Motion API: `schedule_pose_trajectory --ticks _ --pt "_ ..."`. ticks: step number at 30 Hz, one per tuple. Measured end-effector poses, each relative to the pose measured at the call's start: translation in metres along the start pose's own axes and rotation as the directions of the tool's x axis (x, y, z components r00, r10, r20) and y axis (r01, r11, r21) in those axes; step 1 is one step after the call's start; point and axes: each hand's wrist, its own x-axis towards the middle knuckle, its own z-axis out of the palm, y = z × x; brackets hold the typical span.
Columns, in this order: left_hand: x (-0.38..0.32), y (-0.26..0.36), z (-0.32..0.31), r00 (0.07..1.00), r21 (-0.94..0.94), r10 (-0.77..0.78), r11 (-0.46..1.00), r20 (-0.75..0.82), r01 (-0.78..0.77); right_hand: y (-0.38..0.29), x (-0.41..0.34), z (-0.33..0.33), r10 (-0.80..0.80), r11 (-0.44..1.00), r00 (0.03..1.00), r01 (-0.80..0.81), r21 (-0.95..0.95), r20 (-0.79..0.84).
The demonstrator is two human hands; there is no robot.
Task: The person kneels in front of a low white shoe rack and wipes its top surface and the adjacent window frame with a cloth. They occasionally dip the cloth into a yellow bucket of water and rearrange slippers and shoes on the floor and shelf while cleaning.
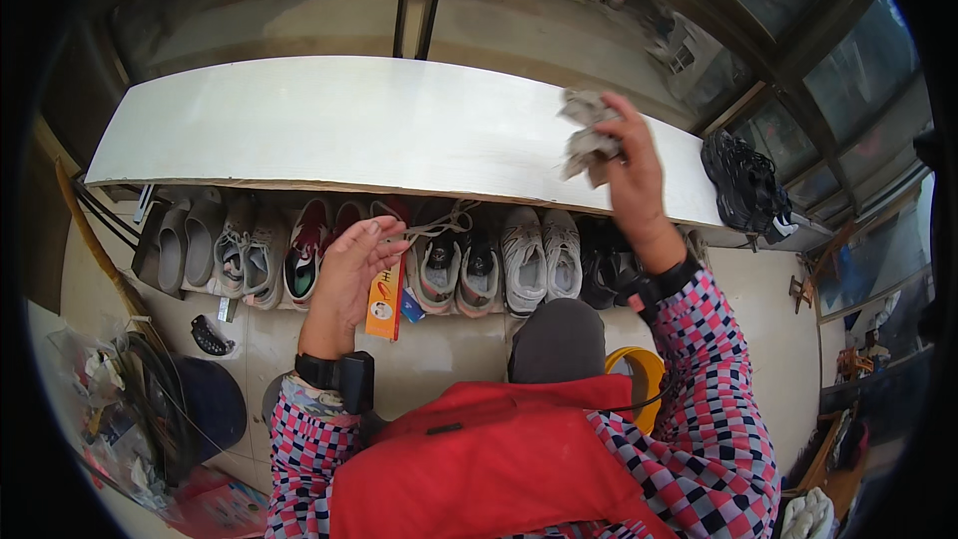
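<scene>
My right hand is raised over the right part of the white shelf top, gripping a crumpled grey-brown rag. My left hand is in front of the shelf's edge, fingers partly bent. Pale shoelaces run from its fingertips to the right; whether the fingers pinch them cannot be made out. Just below that hand is an orange printed box. Beside the box, under the shelf, are a pair of open shoes with black tongues and grey-white sneakers.
Black shoes stand on the shelf's right end. Grey clogs and red sneakers line the lower level. A yellow bucket is by my right knee. At left are a dark blue bucket and a wooden stick. Glass panes rise behind.
</scene>
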Motion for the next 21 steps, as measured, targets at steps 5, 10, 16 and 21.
schedule_pose_trajectory --ticks 5,10,16,21 --pt "0.015 0.000 -0.005 0.983 -0.155 0.162 0.973 -0.082 -0.174 0.097 0.017 -0.125 0.550 0.681 0.835 -0.467 -0.564 -0.027" --pt "0.027 0.008 -0.011 0.954 -0.265 0.297 0.923 0.028 -0.279 0.146 -0.006 -0.136 0.621 0.666 0.784 -0.517 -0.538 0.015" --pt "0.033 0.011 -0.015 0.954 -0.174 0.296 0.938 -0.053 -0.301 0.171 -0.007 -0.145 0.440 0.664 0.848 -0.085 -0.743 0.296" --pt "0.033 0.009 -0.016 0.957 -0.178 0.279 0.941 -0.074 -0.288 0.188 0.010 -0.184 0.655 0.439 0.728 -0.147 -0.886 0.204"
